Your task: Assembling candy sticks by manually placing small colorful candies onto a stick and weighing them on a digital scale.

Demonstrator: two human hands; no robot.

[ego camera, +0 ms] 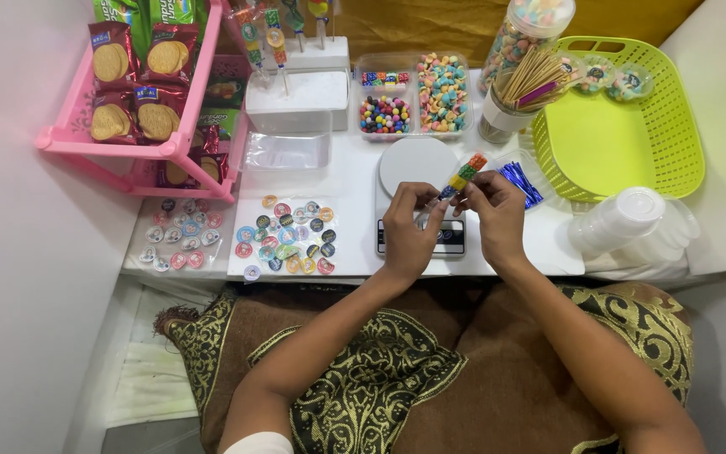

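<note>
Candy stick (464, 175): held above the white scale (418, 168), mid table, near the front edge.
Long axis: slanting up toward the back right corner.
Left hand (409, 227): grip pinched on the lower end.
Right hand (493, 214): grip closed higher up, nearer the coloured pieces.

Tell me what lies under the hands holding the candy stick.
A white kitchen scale sits under the left hand and right hand holding the candy stick; its display is partly covered.
</note>
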